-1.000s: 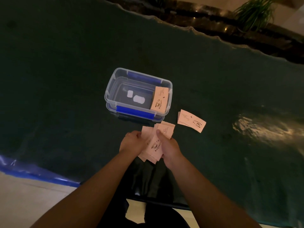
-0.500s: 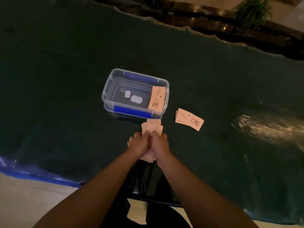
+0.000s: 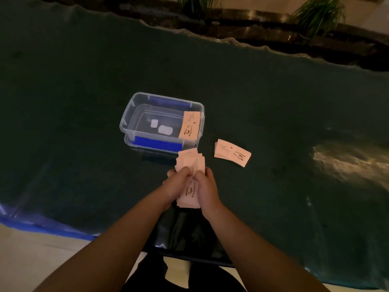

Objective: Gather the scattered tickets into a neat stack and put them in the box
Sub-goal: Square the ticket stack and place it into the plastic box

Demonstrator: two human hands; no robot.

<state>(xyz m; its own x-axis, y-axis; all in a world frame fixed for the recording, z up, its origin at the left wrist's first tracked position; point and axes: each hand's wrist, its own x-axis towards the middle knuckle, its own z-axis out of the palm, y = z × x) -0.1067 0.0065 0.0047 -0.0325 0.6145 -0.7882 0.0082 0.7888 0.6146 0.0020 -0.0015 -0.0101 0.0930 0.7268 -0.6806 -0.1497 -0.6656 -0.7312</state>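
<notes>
Dark green worktop (image 3: 273, 106), broad and mostly bare: wide open room to the left of the box, to the far side, and to the right beyond a pale glare patch (image 3: 347, 163). Far edge wavy, backed by a dark ledge with two plants (image 3: 317, 13). Near edge close under the forearms, trimmed along the left with a blue strip (image 3: 42, 226).

Clear plastic box (image 3: 130, 114) with blue latches, open-topped, just beyond the hands, on the worktop. One ticket in the box (image 3: 189, 125), leaning against the right wall, print facing up. Two small white patches on the box floor.

Held bundle of tickets (image 3: 190, 162) between both hands, just short of the box's near wall, its far ends fanned unevenly and jutting past the knuckles, its near end showing below the palms. Left hand (image 3: 175, 185) on the bundle's left side, right hand (image 3: 205, 188) on its right side, fingers (image 3: 208, 172) of both curled and pressed against the paper, thumbs on top. Number of tickets in the bundle impossible to count.

Small loose pile of tickets (image 3: 232, 152) flat on the worktop, to the right of the hands and of the box, touching neither; at least two sheets, edges slightly offset.
</notes>
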